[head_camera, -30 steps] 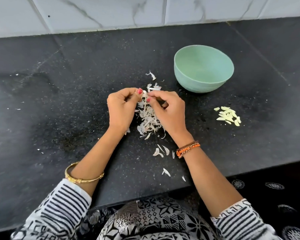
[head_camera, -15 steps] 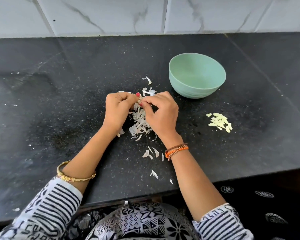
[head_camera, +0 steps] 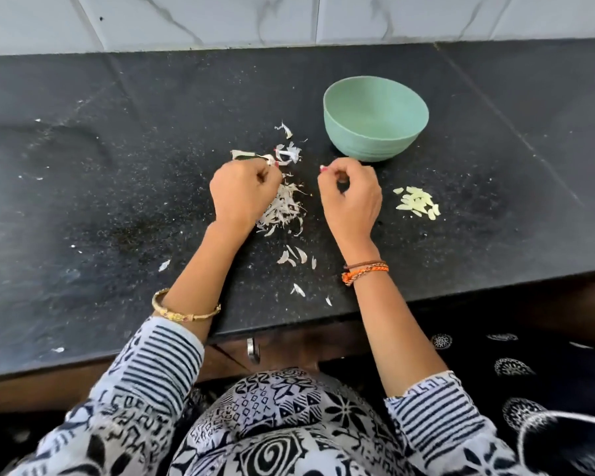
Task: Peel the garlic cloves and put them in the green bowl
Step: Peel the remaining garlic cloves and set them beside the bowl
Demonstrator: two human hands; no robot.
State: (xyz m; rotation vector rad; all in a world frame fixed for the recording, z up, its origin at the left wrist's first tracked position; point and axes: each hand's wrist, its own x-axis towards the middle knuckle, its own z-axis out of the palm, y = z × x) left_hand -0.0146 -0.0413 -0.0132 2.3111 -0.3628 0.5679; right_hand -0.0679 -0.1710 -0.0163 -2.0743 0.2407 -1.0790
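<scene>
Your left hand (head_camera: 243, 194) fingers curl around a bit of skin. Your right hand (head_camera: 349, 192) fingers curl too; what they hold is hidden. The peeled garlic cloves (head_camera: 417, 202) lie right of them, pointing mixed ways, below the green bowl (head_camera: 375, 118) on the surface (head_camera: 117, 166).

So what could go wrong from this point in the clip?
1. The peeled cloves lie on the counter, and no clove shows in the green bowl; they may be left out.
2. Loose skins sit near them and could get scooped in too.
3. What the right hand pinches is tiny and could drop.
</scene>
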